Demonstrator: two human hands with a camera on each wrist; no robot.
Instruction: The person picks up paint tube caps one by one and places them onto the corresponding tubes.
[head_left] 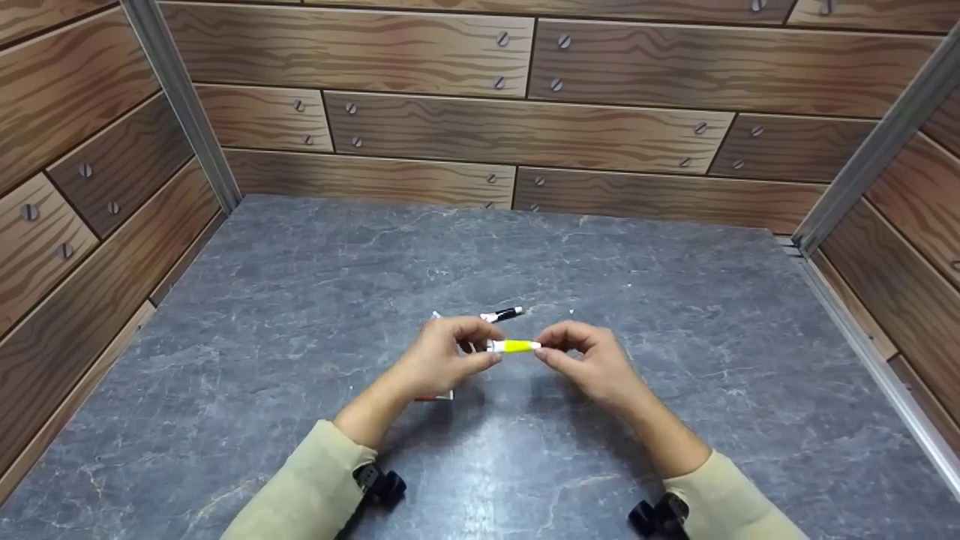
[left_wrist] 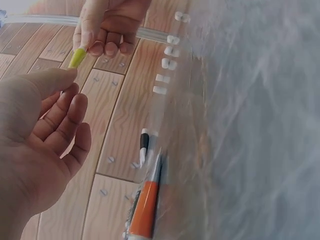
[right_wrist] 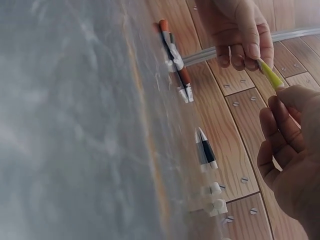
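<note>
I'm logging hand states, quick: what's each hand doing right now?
Left hand: closed, pinching one end of a small, tapered yellow-and-white tube.
Right hand: closed, pinching the same tube's other end.

In left wrist view, yellow tube (left_wrist: 77, 58) partly hidden by left hand (left_wrist: 42, 132), orange tube (left_wrist: 144, 206) cut off below.

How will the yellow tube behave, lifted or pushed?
Probably light: the left hand and right hand just pinch the yellow tube at its ends. Possibly squeezable and unlikely to roll straight: in the right wrist view it tapers to a thin end.
</note>
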